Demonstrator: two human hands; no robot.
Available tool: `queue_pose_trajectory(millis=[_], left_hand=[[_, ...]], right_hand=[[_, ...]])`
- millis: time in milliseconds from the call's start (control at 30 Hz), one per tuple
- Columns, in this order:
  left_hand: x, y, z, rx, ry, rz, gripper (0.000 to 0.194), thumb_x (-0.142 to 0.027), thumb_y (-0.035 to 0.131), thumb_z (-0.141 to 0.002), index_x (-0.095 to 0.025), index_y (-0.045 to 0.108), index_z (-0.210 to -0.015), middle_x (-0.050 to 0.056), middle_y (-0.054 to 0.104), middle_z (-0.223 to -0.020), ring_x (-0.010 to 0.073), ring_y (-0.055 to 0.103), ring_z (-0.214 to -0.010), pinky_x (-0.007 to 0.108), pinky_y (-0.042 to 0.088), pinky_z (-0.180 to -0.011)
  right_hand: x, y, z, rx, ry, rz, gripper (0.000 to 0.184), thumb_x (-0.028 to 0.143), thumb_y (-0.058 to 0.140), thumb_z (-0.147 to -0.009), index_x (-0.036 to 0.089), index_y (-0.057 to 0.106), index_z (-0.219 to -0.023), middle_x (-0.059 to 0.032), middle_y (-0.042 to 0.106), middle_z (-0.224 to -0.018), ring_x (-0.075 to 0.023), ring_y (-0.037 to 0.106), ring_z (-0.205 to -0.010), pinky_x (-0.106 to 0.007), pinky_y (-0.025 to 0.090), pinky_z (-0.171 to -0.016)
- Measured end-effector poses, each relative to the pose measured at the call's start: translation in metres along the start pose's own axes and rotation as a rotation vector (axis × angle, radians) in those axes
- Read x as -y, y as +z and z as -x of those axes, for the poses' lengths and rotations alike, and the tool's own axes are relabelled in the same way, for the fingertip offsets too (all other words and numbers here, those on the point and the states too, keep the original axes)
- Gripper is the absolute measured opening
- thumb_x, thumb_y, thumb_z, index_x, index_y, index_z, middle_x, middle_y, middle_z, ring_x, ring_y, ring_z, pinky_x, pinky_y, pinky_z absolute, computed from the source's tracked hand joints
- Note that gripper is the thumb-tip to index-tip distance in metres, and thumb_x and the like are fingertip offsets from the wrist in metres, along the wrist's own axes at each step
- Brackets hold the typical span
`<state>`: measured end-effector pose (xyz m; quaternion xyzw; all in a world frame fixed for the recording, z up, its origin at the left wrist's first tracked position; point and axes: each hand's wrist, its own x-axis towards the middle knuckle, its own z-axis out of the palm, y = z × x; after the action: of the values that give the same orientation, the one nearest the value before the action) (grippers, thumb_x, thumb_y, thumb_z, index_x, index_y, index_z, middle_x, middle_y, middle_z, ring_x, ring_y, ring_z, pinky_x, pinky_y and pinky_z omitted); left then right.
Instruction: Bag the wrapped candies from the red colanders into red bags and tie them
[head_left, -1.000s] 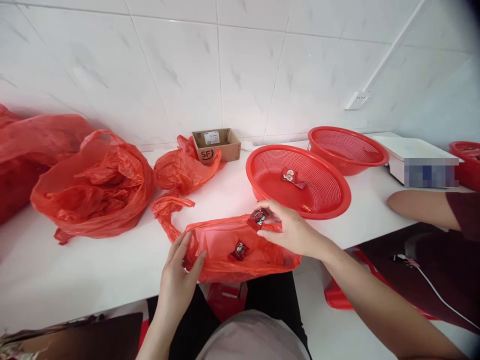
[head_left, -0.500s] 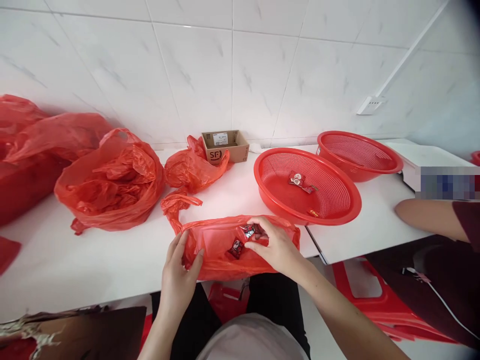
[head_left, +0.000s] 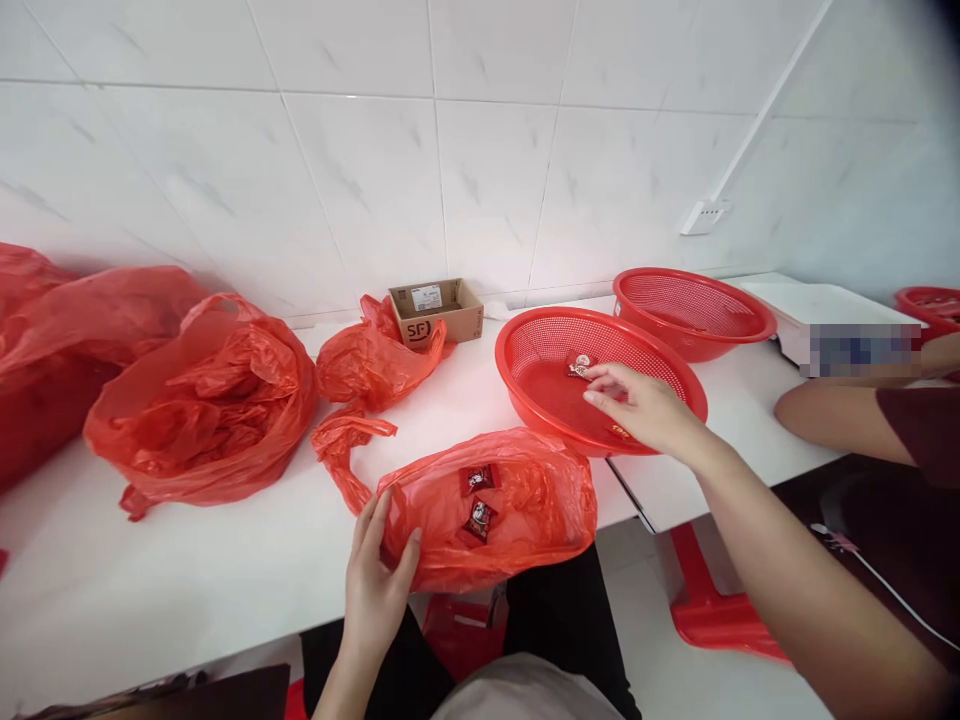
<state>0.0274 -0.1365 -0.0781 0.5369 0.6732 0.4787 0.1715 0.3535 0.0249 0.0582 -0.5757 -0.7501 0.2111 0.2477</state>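
My left hand [head_left: 380, 575] grips the left end of a red plastic bag [head_left: 574, 495], its fingers and thumb around the edge of the mouth. Two small dark-red wrapped packets lie inside, an upper packet [head_left: 478, 479] and a lower packet [head_left: 480, 519]. Over the near red plastic basket [head_left: 529, 400], my right hand [head_left: 649, 405] has its thumb and fingertips apart, with nothing visible between them. Just beyond those fingertips a red-and-white packet [head_left: 580, 364] lies in the basket. A yellow-marked piece [head_left: 621, 432] shows under the hand; the hand covers part of the basket floor.
Left stand a large red bag [head_left: 202, 410] stuffed with crumpled bags and a smaller crumpled bag [head_left: 375, 360]. A cardboard box [head_left: 442, 325] sits by the wall. Right are another red basket [head_left: 694, 300], a white scale-like device [head_left: 817, 300] and another person's arm [head_left: 832, 415].
My right hand let go of a packet inside the bag, then moved right and up over the basket. Two packets now lie in the bag. My left hand keeps its hold.
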Motion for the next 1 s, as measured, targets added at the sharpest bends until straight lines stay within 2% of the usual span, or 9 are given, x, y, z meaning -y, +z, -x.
queue_pose_trajectory(millis=[133,200,267,400,500,600,733,900,1000], left_hand=[[0.002,0.001,0.000,0.004,-0.006,0.018,0.059,-0.037,0.058,-0.087,-0.024,0.043,-0.143,0.009,0.043,-0.146,0.0258,0.039,-0.138,0.044,0.030,-0.115],[0.003,0.000,0.000,0.009,-0.008,0.008,0.059,-0.038,0.058,-0.087,-0.025,0.044,-0.142,0.008,0.044,-0.145,0.0265,0.039,-0.137,0.045,0.030,-0.115],[0.004,0.001,0.000,0.015,0.006,-0.005,0.059,-0.039,0.059,-0.086,-0.026,0.045,-0.142,0.008,0.045,-0.145,0.0272,0.040,-0.136,0.046,0.032,-0.114],[0.008,0.002,-0.001,0.009,0.023,-0.017,0.060,-0.040,0.058,-0.085,-0.029,0.044,-0.142,0.007,0.045,-0.144,0.0281,0.041,-0.135,0.048,0.031,-0.115],[0.011,0.003,-0.001,0.015,0.024,-0.020,0.060,-0.041,0.059,-0.085,-0.030,0.043,-0.142,0.006,0.045,-0.144,0.0284,0.041,-0.135,0.049,0.029,-0.115],[0.012,0.003,-0.001,0.013,0.033,-0.019,0.060,-0.042,0.058,-0.085,-0.030,0.044,-0.142,0.006,0.045,-0.144,0.0288,0.042,-0.135,0.049,0.029,-0.115],[0.013,0.002,0.000,0.002,0.031,-0.036,0.060,-0.043,0.057,-0.085,-0.028,0.044,-0.142,0.007,0.044,-0.145,0.0294,0.040,-0.136,0.049,0.028,-0.116],[0.013,0.001,0.000,0.023,0.027,-0.046,0.060,-0.042,0.057,-0.086,-0.028,0.042,-0.143,0.007,0.043,-0.145,0.0288,0.040,-0.136,0.048,0.029,-0.116],[0.013,0.001,-0.001,0.030,0.033,-0.054,0.060,-0.042,0.057,-0.085,-0.028,0.043,-0.142,0.006,0.045,-0.144,0.0290,0.041,-0.135,0.047,0.031,-0.115]], right_hand=[[-0.034,-0.003,-0.029,0.453,0.117,0.434,0.062,0.032,0.066,-0.078,0.026,0.049,-0.137,-0.0141,0.058,-0.130,-0.0358,0.059,-0.111,-0.047,0.048,-0.087],[-0.039,0.001,-0.035,0.656,0.098,0.457,0.056,0.024,0.065,-0.075,0.026,0.056,-0.130,-0.0128,0.062,-0.123,-0.0328,0.063,-0.102,-0.040,0.050,-0.077],[-0.039,0.006,-0.038,0.745,0.071,0.451,0.040,0.018,0.065,-0.071,0.024,0.067,-0.111,-0.0104,0.068,-0.108,-0.0294,0.066,-0.089,-0.035,0.049,-0.067],[-0.038,0.012,-0.048,0.789,0.086,0.461,0.021,0.015,0.069,-0.064,0.022,0.069,-0.084,-0.0048,0.070,-0.085,-0.0234,0.065,-0.071,-0.030,0.044,-0.058],[-0.044,0.003,-0.070,0.709,0.080,0.502,0.033,0.020,0.069,-0.069,0.024,0.066,-0.102,-0.0056,0.069,-0.099,-0.0243,0.065,-0.083,-0.030,0.044,-0.064],[-0.057,-0.010,-0.097,0.572,0.120,0.576,0.056,0.024,0.068,-0.075,0.023,0.052,-0.129,-0.0122,0.060,-0.120,-0.0296,0.061,-0.100,-0.032,0.044,-0.073],[-0.075,-0.015,-0.119,0.578,0.214,0.639,0.068,0.031,0.078,-0.069,0.018,0.051,-0.130,-0.0146,0.059,-0.121,-0.0329,0.060,-0.103,-0.033,0.046,-0.075],[-0.083,-0.002,-0.119,0.751,0.253,0.693,0.033,0.035,0.066,-0.086,0.016,0.061,-0.112,-0.0073,0.062,-0.112,-0.0214,0.061,-0.097,-0.037,0.050,-0.083],[-0.082,-0.002,-0.116,0.845,0.287,0.723,0.027,0.036,0.058,-0.093,0.014,0.061,-0.109,-0.0062,0.063,-0.106,-0.0178,0.062,-0.090,-0.038,0.053,-0.080]])
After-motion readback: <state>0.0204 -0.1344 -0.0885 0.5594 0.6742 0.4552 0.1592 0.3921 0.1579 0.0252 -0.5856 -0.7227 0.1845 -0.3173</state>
